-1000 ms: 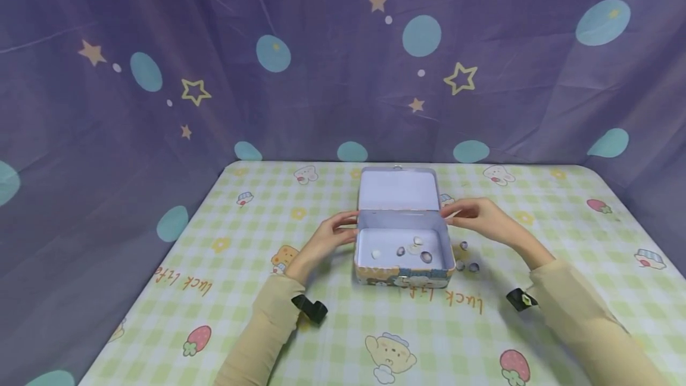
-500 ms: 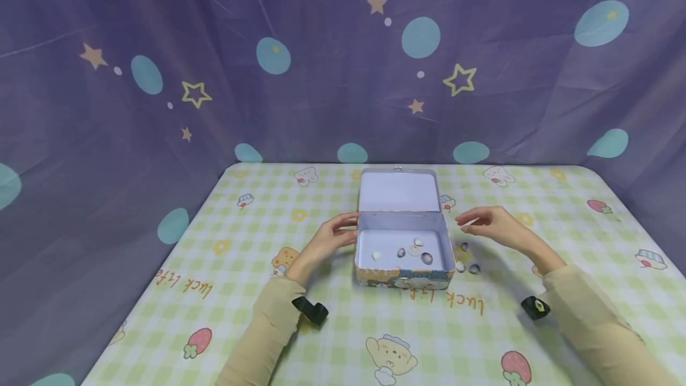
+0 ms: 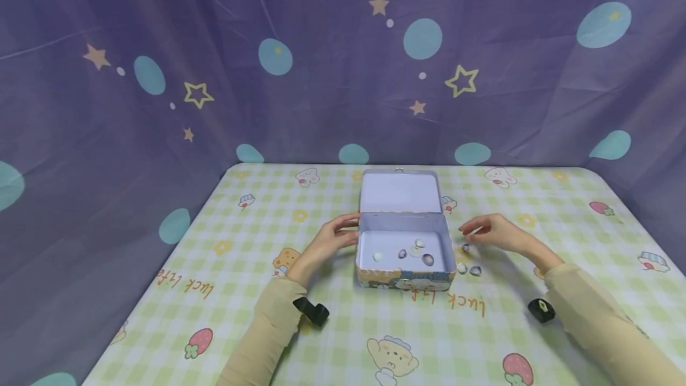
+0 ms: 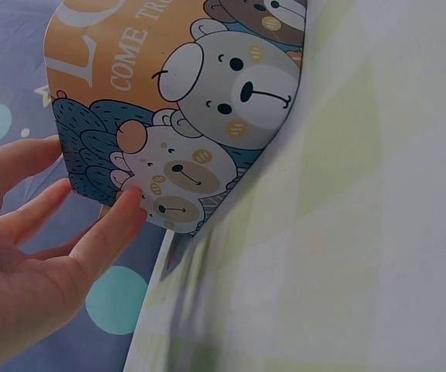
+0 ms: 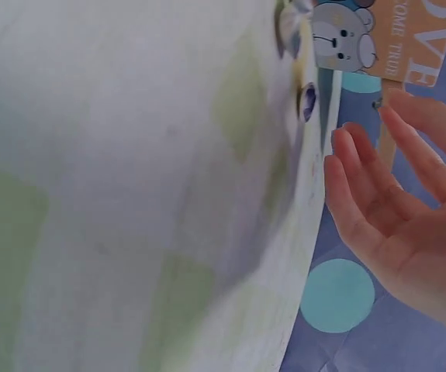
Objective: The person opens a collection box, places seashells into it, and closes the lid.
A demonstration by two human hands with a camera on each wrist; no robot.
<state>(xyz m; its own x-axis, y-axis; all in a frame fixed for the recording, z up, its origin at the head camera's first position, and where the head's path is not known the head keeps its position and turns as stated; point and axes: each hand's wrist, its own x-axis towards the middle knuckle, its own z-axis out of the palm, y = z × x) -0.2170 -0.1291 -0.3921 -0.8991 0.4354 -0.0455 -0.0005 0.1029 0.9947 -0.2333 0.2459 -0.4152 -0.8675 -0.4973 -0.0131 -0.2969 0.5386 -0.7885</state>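
Note:
A printed tin box (image 3: 404,280) with a white inside stands with its hinged lid (image 3: 399,191) leaning back. Several small shells (image 3: 427,260) lie in it. Fingertips of my left hand (image 3: 329,240) touch the tin's left side; the left wrist view shows that hand (image 4: 48,256) with spread fingers against the bear print. To the right of the tin, my right hand (image 3: 498,233) hovers with bent, relaxed fingers just behind a loose shell (image 3: 465,248). No object shows in that hand (image 5: 409,209) in the right wrist view.
Two more shells, a pale one (image 3: 462,268) and a purplish one (image 3: 475,270), lie on the cloth right of the tin. A checked tablecloth (image 3: 300,344) covers the table. Behind it hangs a purple curtain (image 3: 332,76).
My right hand has left the tin's right rear edge and moved right and down toward the loose shells. The left hand and the tin stay in place.

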